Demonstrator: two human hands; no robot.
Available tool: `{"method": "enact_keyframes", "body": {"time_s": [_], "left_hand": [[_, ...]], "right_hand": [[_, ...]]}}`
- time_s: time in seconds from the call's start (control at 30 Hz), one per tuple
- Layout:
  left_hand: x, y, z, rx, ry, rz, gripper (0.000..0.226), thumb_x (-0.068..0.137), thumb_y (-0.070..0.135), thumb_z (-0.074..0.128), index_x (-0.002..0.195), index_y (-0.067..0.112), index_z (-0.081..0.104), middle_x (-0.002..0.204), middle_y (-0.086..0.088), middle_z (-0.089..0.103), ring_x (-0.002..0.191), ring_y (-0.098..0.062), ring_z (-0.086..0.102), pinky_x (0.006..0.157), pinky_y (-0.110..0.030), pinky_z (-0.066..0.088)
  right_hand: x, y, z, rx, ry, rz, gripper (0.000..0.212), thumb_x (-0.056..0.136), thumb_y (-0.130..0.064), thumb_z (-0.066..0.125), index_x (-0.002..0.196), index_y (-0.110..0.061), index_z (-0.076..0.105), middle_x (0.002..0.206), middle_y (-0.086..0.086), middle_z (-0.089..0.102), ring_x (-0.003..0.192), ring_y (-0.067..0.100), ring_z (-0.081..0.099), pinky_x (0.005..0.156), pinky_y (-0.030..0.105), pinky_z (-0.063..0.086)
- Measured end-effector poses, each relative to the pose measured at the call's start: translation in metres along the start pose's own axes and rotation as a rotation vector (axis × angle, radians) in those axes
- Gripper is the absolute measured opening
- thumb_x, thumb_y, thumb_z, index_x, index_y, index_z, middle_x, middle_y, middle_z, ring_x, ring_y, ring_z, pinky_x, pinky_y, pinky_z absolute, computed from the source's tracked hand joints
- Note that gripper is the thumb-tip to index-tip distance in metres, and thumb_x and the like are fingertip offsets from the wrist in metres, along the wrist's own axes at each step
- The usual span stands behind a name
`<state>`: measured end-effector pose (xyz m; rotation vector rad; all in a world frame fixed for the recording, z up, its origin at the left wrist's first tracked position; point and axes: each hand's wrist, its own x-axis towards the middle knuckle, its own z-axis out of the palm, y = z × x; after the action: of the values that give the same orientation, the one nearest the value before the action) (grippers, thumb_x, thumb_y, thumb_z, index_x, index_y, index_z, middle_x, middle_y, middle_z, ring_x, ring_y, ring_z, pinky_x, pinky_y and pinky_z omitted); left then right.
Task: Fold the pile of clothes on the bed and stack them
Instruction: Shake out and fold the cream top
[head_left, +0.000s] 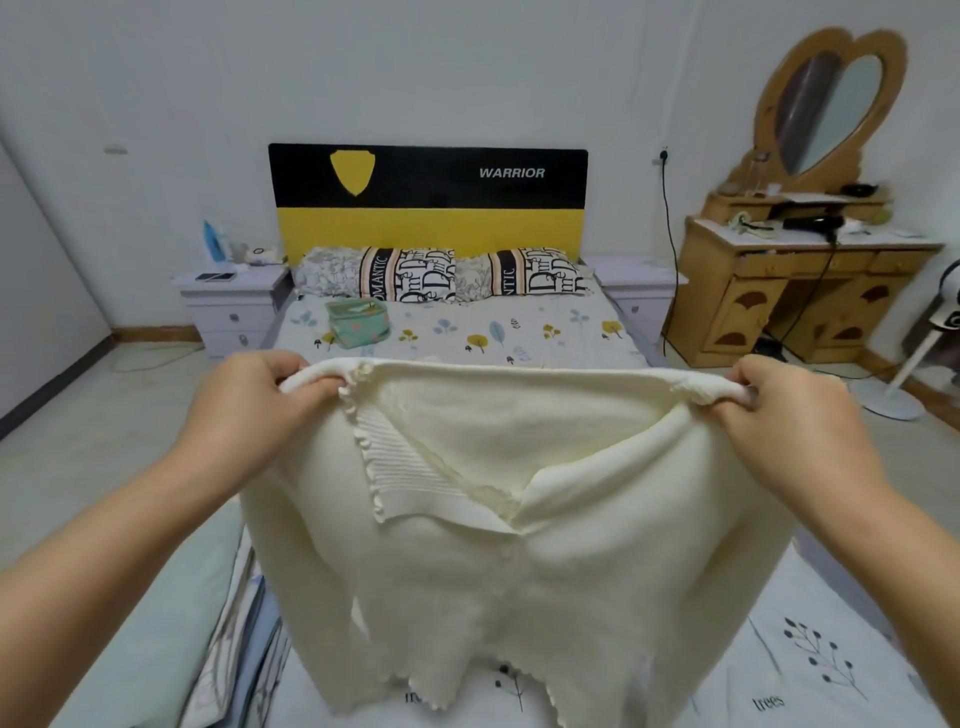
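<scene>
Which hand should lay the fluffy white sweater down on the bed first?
Neither alone, probably. The left hand and right hand each grip one shoulder of the cream sweater, level and held up over the bed, so lowering together looks best.

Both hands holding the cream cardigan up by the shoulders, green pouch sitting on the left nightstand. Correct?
Not quite. The green pouch sits on the bed, on the sheet just in front of the pillows, not on the left nightstand. The head view shows it. The rest holds: the left hand and right hand hold the cream cardigan up by the shoulders.
</scene>
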<state>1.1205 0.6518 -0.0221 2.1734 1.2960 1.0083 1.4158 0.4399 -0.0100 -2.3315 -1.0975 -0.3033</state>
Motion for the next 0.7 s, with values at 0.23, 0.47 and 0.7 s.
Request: {"method": "enact_keyframes", "body": {"time_s": [0.23, 0.47, 0.7], "left_hand": [[0.028, 0.028, 0.005, 0.108, 0.041, 0.135, 0.024, 0.077, 0.037, 0.07, 0.062, 0.019, 0.064, 0.052, -0.002, 0.055, 0.05, -0.015, 0.046, 0.047, -0.028, 0.029], [0.059, -0.053, 0.134, 0.261, -0.237, -0.037, 0.034, 0.083, 0.036, 0.065, 0.056, 0.018, 0.054, 0.056, -0.003, 0.052, 0.06, -0.023, 0.048, 0.05, -0.03, 0.028], [0.04, -0.146, 0.277, 0.261, -0.528, -0.208, 0.037, 0.089, 0.034, 0.059, 0.059, 0.024, 0.04, 0.058, 0.007, 0.044, 0.063, -0.017, 0.046, 0.05, -0.027, 0.025]], "right_hand": [[0.029, -0.005, -0.003, 0.026, 0.009, -0.073, 0.015, 0.085, -0.025, 0.062, 0.073, -0.029, 0.053, 0.066, -0.008, 0.051, 0.073, 0.022, 0.05, 0.053, 0.031, 0.036], [0.06, 0.036, 0.143, -0.001, -0.32, 0.059, 0.008, 0.085, -0.023, 0.058, 0.083, -0.018, 0.053, 0.078, 0.004, 0.055, 0.083, 0.029, 0.054, 0.059, 0.032, 0.035], [0.055, 0.086, 0.309, 0.03, -0.644, 0.108, 0.014, 0.09, -0.022, 0.054, 0.096, -0.009, 0.053, 0.086, 0.005, 0.059, 0.076, 0.021, 0.05, 0.058, 0.028, 0.034]]}}
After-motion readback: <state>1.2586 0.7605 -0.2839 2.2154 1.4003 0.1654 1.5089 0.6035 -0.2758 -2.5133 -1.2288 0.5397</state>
